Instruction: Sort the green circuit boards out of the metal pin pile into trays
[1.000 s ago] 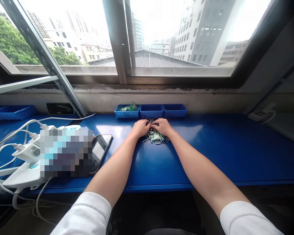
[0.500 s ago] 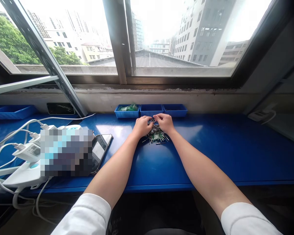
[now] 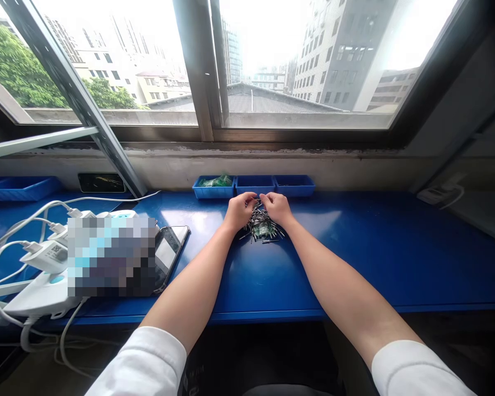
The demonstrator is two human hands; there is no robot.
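Note:
A heap of thin dark and silvery pin-like pieces (image 3: pixel 268 219) lies on the blue table, with small clear-green packets (image 3: pixel 263 229) among them. Over the far left side of the heap, my left hand (image 3: pixel 240 211) is closed in a pinch. My right hand (image 3: pixel 277 208) is pinched too, just to its right, over the heap's far right side. The fingertips face each other with a small gap. What they hold is too small to make out. One loose pin-like piece (image 3: pixel 269 241) lies at the heap's near edge.
Three blue bins stand behind my hands: the left bin (image 3: pixel 213 192) holds green packets, beside the middle bin (image 3: pixel 254 180) and the right bin (image 3: pixel 301 190). To the left are a phone (image 3: pixel 171 258), a power strip (image 3: pixel 33 300) with white cables, and a metal post (image 3: pixel 115 159).
My fingertips have drawn slightly apart, opening a small gap between the two hands. The heap and the bins look the same.

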